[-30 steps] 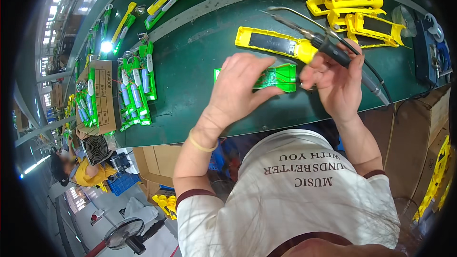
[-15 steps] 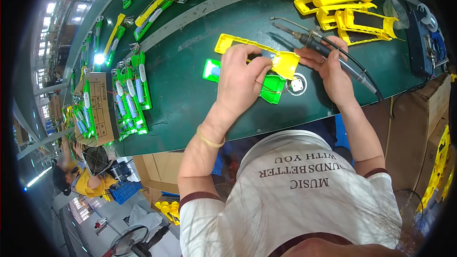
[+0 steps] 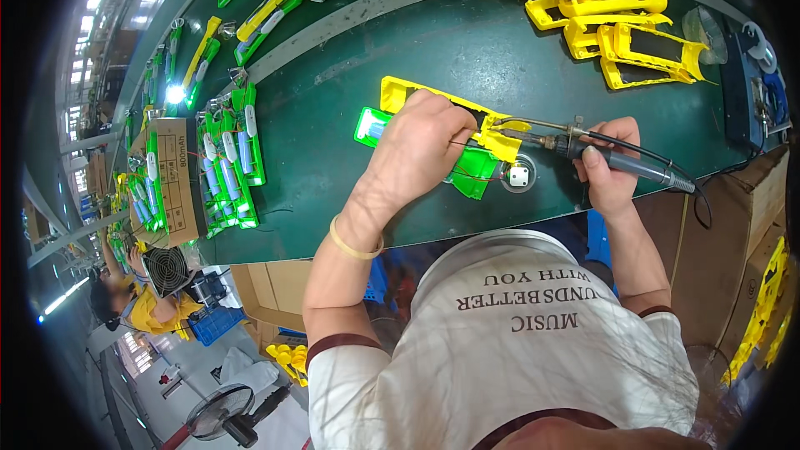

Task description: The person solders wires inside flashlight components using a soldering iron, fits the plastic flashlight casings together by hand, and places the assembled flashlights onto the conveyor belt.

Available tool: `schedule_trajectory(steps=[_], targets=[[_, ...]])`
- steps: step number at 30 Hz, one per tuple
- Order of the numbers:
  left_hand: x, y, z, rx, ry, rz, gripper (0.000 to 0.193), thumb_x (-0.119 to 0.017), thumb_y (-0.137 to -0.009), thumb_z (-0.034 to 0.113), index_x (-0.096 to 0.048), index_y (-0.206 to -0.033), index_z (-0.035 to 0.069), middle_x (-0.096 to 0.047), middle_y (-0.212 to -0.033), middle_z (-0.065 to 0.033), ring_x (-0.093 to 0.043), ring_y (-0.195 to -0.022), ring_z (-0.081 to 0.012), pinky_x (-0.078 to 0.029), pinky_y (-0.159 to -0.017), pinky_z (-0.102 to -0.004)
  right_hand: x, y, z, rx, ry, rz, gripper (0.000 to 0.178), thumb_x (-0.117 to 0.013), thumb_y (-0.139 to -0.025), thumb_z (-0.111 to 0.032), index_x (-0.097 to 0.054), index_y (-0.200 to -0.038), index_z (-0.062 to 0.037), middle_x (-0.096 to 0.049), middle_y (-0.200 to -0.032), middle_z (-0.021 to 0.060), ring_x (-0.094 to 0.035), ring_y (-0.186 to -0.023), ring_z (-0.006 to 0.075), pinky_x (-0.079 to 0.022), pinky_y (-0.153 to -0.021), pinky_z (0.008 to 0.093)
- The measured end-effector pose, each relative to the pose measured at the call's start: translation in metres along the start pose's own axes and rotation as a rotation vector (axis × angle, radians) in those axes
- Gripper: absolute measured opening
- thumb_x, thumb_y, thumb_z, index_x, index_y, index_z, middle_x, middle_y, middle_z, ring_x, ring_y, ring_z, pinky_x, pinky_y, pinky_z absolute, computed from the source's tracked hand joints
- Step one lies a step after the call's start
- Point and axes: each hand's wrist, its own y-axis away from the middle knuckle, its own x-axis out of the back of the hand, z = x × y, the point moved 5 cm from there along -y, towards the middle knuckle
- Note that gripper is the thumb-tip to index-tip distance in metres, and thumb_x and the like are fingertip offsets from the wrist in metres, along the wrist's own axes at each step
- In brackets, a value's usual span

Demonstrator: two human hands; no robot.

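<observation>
Right hand [image 3: 612,168] gripping iron [image 3: 621,158] pen-style, tip pointing left at the yellow shell [image 3: 500,140], touching or just off its right end, can't tell. Left hand [image 3: 421,154] pressed on the shell, fingers closed on it. Shell's long axis runs up-left to down-right on green table [image 3: 350,58]; green part [image 3: 475,173] beneath.

The soldering iron [image 3: 621,160] has swung level, its tip meeting the yellow housing [image 3: 500,140].

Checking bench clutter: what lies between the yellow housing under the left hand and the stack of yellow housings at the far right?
In the head view, only bare green bench top separates the held yellow housing from the stack of yellow housings.
</observation>
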Motion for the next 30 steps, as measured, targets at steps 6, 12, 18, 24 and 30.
schedule_trajectory(steps=[6,12,18,24,30], targets=[[-0.0007,-0.0025,0.0002,-0.019,-0.041,-0.023,0.006,-0.064,-0.072,0.005,-0.062,-0.077,0.004,-0.057,-0.071,-0.0102,-0.054,-0.072,-0.0274,-0.044,-0.065,-0.0351,-0.0037,0.0007,0.0021,-0.005,0.19,-0.055,0.028,-0.064,-0.078,-0.01,-0.039,-0.087,-0.004,-0.054,-0.079,0.007,-0.048,-0.067,0.008,-0.041,-0.059,0.0223],[-0.0043,-0.0026,-0.0014,-0.03,-0.051,-0.029,0.005,-0.063,-0.072,0.005,-0.061,-0.076,0.004,-0.057,-0.069,-0.0095,-0.053,-0.071,-0.0267,-0.044,-0.065,-0.0348,-0.0057,-0.0015,0.0013,-0.015,0.185,-0.042,0.028,-0.065,-0.078,-0.011,-0.04,-0.085,-0.0036,-0.055,-0.077,0.0064,-0.048,-0.065,0.008,-0.042,-0.059,0.0223],[-0.0046,-0.0032,-0.0003,-0.001,-0.058,-0.044,0.004,-0.062,-0.072,0.005,-0.061,-0.076,0.003,-0.056,-0.071,-0.0108,-0.053,-0.072,-0.0275,-0.044,-0.066,-0.0353,-0.0042,-0.0042,0.0073,-0.06,0.235,-0.046,0.027,-0.066,-0.078,-0.013,-0.042,-0.085,-0.004,-0.055,-0.077,0.0043,-0.048,-0.066,0.0065,-0.04,-0.059,0.0214],[-0.0061,-0.0037,0.0005,0.005,-0.092,-0.056,0.006,-0.062,-0.073,0.006,-0.06,-0.077,0.003,-0.056,-0.072,-0.0116,-0.053,-0.075,-0.0285,-0.044,-0.068,-0.0363,-0.0042,-0.0054,0.0035,-0.044,0.216,-0.091,0.025,-0.061,-0.082,-0.009,-0.038,-0.089,-0.0064,-0.049,-0.072,0.0042,-0.045,-0.051,0.0061,-0.038,-0.045,0.0184],[-0.0071,-0.0025,-0.0018,0.008,-0.085,-0.04,0.005,-0.061,-0.073,0.006,-0.059,-0.075,0.003,-0.056,-0.072,-0.0113,-0.053,-0.075,-0.0285,-0.044,-0.069,-0.0363,-0.0065,-0.0087,0.0032,-0.127,0.253,-0.086,0.024,-0.065,-0.079,-0.011,-0.043,-0.084,-0.0055,-0.05,-0.072,0.0003,-0.044,-0.061,0.0045,-0.036,-0.054,0.0192]])
